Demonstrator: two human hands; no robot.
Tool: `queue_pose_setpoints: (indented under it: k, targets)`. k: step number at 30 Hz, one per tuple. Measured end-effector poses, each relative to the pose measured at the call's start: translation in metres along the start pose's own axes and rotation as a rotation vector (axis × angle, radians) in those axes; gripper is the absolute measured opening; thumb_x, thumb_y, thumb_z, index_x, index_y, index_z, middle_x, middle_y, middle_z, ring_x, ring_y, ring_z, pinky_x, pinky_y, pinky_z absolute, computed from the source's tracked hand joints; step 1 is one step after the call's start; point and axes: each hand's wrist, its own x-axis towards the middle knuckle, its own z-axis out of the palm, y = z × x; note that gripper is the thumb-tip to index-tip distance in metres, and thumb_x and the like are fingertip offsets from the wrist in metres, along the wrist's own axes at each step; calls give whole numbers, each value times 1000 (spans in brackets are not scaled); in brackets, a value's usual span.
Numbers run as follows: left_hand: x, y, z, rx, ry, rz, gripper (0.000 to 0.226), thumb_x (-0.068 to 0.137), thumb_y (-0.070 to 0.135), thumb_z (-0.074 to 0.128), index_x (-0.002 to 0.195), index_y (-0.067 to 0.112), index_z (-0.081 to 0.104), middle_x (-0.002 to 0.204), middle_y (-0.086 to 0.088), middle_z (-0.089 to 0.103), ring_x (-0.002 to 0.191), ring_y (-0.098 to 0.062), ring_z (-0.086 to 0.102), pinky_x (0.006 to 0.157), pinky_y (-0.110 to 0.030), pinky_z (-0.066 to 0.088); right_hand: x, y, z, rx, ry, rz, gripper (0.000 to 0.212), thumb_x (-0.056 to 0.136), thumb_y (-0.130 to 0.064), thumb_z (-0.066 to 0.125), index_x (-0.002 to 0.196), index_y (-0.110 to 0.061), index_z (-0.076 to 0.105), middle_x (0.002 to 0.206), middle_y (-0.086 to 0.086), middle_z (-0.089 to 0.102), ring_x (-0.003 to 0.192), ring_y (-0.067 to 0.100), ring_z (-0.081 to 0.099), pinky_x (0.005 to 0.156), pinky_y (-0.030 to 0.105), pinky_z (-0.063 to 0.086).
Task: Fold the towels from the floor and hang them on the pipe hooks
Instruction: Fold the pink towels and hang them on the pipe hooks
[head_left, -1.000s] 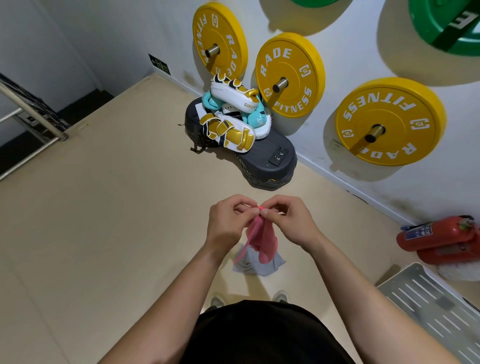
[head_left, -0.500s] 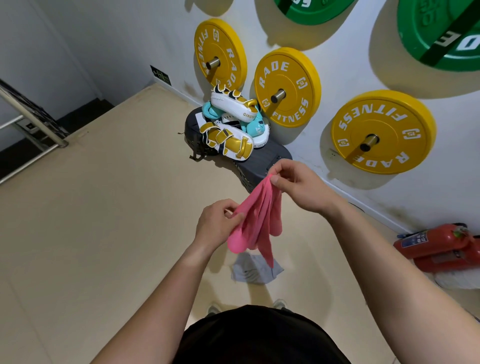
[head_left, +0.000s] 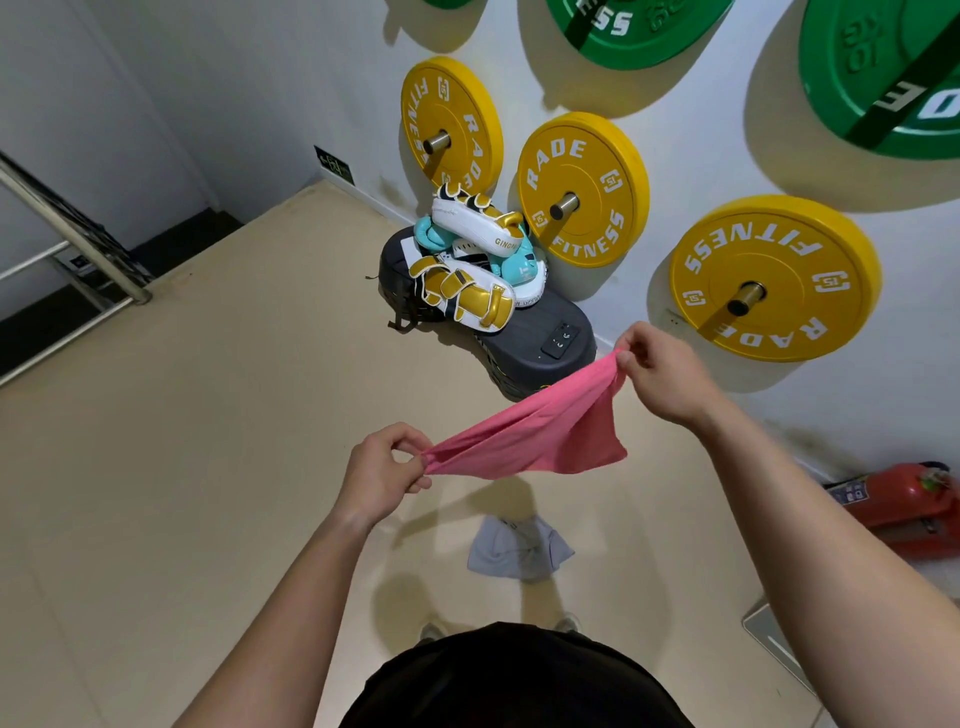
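Over on the left there is only a metal railing (head_left: 78, 234) by the stairwell and bare floor (head_left: 182, 441), nothing to trip on. Then comes the left hand (head_left: 384, 475), pinched shut on one end of the pink towel (head_left: 530, 436), which stretches up and across in mid-air to the right hand (head_left: 662, 371), whose fingertips are closed on the other end. The cloth sags and bunches between the two grips, so I'd judge it light, soft and limp, not slippery; it wants holding by its corners so the edges line up for the fold. Below it, on the floor near the person's feet, a grey towel (head_left: 519, 553) lies crumpled and waits its turn. Behind, against the wall, gold and teal boxing pads (head_left: 467, 270) are piled on a black platform (head_left: 540, 343). Yellow weight plates (head_left: 774, 278) hang on wall pegs just past the right hand. A red fire extinguisher (head_left: 904, 512) lies far right. I see no pipe hooks from here.
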Motion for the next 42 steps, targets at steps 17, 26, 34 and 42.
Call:
queue_pose_setpoints:
  k: [17,26,34,42]
  targets:
    - [15,8,22,492,-74,189,16,79,34,76,73,26,63,68,8,63,70,-19,60,60,-32,44,2,-1,11,179,128,197,23,95,-16,38,85,-1,52,77,-2,52,74,18,46,62,33,36]
    - [32,10,17,595,46,315,18,98,24,51,83,24,61,76,9,60,74,-20,56,68,-37,48,12,31,21,-46,-26,273,17,86,1,39,78,9,52,84,29,62,84,44,57,64,43,44]
    - [47,16,-5,661,111,305,20,100,24,46,86,21,61,82,4,62,81,-25,57,65,-36,45,3,41,37,346,-48,229,12,95,-14,48,87,-12,57,85,-1,62,78,18,53,72,34,43]
    - [45,68,-15,324,254,471,12,96,19,58,86,20,64,82,10,63,79,-12,56,69,-28,42,9,43,39,356,140,341,14,95,-15,50,88,-15,62,86,-1,66,82,21,60,66,31,42]
